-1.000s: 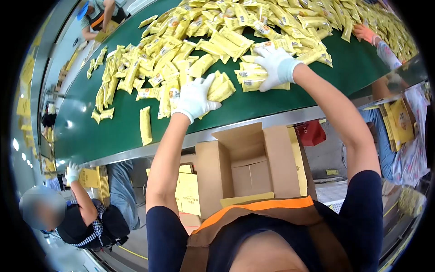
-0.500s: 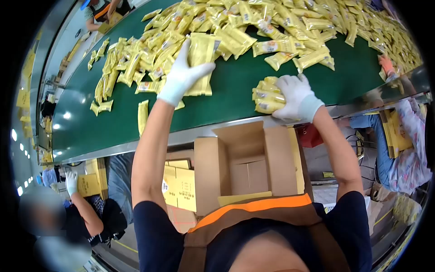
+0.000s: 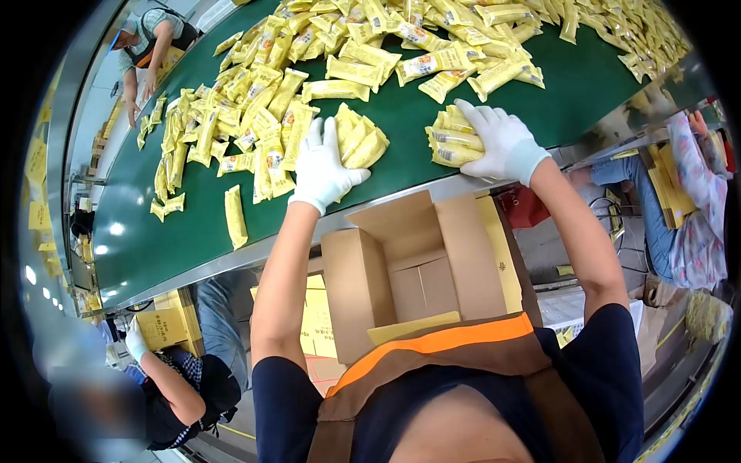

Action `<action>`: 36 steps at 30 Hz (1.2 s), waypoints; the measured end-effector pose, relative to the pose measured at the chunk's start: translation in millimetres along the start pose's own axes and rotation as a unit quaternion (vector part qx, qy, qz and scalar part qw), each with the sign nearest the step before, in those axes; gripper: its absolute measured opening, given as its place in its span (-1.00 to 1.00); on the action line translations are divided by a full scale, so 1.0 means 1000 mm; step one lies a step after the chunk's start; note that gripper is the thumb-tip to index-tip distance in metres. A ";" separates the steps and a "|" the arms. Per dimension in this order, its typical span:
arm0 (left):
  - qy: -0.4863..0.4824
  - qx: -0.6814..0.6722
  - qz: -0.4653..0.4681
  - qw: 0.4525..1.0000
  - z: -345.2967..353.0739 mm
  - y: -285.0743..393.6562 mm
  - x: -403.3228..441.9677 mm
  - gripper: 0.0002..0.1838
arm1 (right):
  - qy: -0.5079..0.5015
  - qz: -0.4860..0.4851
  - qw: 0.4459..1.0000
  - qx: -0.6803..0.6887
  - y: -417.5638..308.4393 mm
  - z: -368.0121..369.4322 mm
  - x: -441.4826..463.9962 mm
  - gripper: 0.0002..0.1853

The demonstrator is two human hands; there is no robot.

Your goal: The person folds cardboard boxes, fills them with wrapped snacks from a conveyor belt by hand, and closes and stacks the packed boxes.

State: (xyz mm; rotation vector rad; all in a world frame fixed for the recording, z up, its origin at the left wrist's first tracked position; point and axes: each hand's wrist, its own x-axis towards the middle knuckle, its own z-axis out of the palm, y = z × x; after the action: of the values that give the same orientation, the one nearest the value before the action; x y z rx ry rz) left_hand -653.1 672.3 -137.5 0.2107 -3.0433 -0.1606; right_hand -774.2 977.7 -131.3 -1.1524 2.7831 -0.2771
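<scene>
My white-gloved left hand [image 3: 324, 166] is pressed against the left side of a small bunch of yellow packets [image 3: 363, 140], with the thumb below them. Gripped under the fingers of my gloved right hand [image 3: 502, 143] is another bunch of long yellow packets [image 3: 454, 139], lined up side by side. Both bunches are over the near part of the green conveyor belt [image 3: 405, 162]. Below them, in front of my body, stands an open cardboard box [image 3: 421, 289] with its flaps spread; no packets show inside it.
Loose yellow packets [image 3: 262, 89] are heaped across the belt, and a single one [image 3: 235, 217] lies near its metal edge [image 3: 189, 270]. Yellow cartons [image 3: 316, 316] stand left of the box. Co-workers [image 3: 166, 378] are at the lower left, upper left and right.
My left hand has moved down and slightly right, nearer the belt's edge, with packets beside it. The right hand stays with its bunch, shifted slightly up. The view has turned a little.
</scene>
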 end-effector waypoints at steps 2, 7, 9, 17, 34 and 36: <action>-0.085 0.029 -0.065 0.994 -0.001 -0.001 0.011 0.35 | -0.026 0.008 1.000 -0.012 0.001 -0.005 -0.003 0.10; -0.145 0.062 -0.063 0.985 -0.019 0.016 0.002 0.35 | -0.044 -0.029 0.994 0.094 -0.017 -0.025 -0.028 0.03; -0.064 -0.047 -0.053 0.996 -0.022 0.016 -0.023 0.30 | -0.023 -0.089 0.976 0.200 -0.038 -0.053 -0.040 -0.03; -0.177 -0.671 0.002 0.720 -0.112 0.051 -0.087 0.14 | -0.228 -0.399 0.885 -0.074 -0.169 0.001 -0.082 -0.45; -0.370 0.081 0.174 0.909 0.085 0.126 -0.109 -0.06 | -0.363 -0.446 0.817 -0.033 -0.166 0.000 -0.104 -0.68; -0.337 0.107 0.186 0.917 0.073 0.132 -0.116 -0.15 | -0.394 -0.417 0.817 -0.052 -0.173 0.007 -0.104 -0.71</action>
State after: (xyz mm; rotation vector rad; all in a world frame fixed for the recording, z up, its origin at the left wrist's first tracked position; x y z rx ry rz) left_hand -562.7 826.0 -204.2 -0.5269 -3.6954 0.1698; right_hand -580.8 930.8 -97.4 -1.8978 1.4851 0.2561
